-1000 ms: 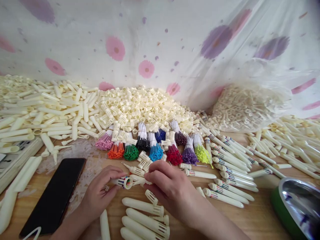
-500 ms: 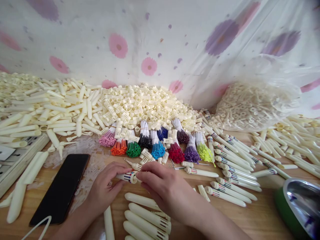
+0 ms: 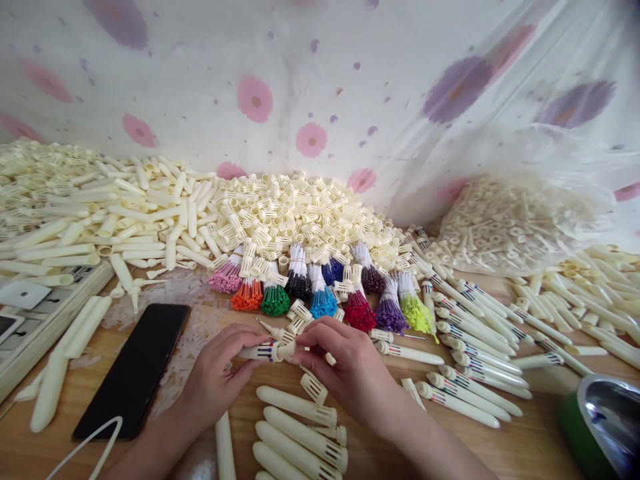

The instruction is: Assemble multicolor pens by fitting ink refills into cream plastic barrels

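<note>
My left hand [image 3: 217,377] is closed round a cream pen part [image 3: 264,351] with coloured stripes, held level above the wooden table [image 3: 520,440]. My right hand [image 3: 345,370] pinches a small cream piece against that part's right end. A slotted cream cap [image 3: 313,387] sticks out under my right palm. Just beyond the hands stand bundles of coloured refills [image 3: 320,297]: pink, orange, green, black, blue, red, purple and yellow. Several cream pen barrels [image 3: 295,433] lie side by side below my hands.
A black phone [image 3: 135,370] with a white cable [image 3: 85,447] lies at left. Heaps of cream barrels [image 3: 100,213] and slotted caps [image 3: 295,213] fill the back. Assembled pens [image 3: 475,373] lie at right, by a plastic bag of parts [image 3: 510,223] and a green-rimmed metal bowl [image 3: 600,427].
The striped part turned from end-on to level, and my right fingers closed on its right end. The camera view shifted slightly so everything sits further right.
</note>
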Tool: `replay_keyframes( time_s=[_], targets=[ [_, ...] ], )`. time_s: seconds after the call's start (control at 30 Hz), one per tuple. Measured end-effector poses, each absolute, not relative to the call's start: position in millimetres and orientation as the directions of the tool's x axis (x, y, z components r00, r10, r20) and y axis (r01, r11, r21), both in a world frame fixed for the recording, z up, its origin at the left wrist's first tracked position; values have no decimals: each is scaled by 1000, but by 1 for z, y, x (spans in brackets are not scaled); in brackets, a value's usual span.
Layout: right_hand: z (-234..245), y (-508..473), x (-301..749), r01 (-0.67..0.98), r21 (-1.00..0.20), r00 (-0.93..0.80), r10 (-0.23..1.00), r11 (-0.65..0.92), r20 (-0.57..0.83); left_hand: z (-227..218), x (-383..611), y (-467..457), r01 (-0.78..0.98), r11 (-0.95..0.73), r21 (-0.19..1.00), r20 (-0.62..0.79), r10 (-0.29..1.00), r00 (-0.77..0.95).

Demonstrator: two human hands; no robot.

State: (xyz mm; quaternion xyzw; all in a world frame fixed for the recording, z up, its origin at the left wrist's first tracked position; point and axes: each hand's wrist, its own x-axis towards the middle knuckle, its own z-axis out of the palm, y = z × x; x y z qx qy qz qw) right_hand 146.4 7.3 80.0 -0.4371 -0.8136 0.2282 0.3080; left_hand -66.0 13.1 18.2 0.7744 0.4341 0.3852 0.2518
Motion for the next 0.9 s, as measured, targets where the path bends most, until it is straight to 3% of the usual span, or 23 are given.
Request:
replay_keyframes(
  time_s=[0.17, 0.23, 0.63, 0.9],
  targets=[
    [63, 8, 132, 727, -354, -433, 793, 588, 429, 14, -66, 11, 474, -472, 743, 360, 879, 312],
    [59, 10, 130, 758, -292, -423, 781, 583, 460, 16, -65, 11, 473, -473, 743, 361, 879, 312],
    [68, 9, 131, 718, -446, -359, 834, 534, 420, 22, -63, 13, 469, -603, 646, 485, 798, 359],
    [56, 10, 124, 766, -369, -342, 821, 526, 457, 23, -60, 10, 503, -649, 571, 519, 760, 391]
  ],
)
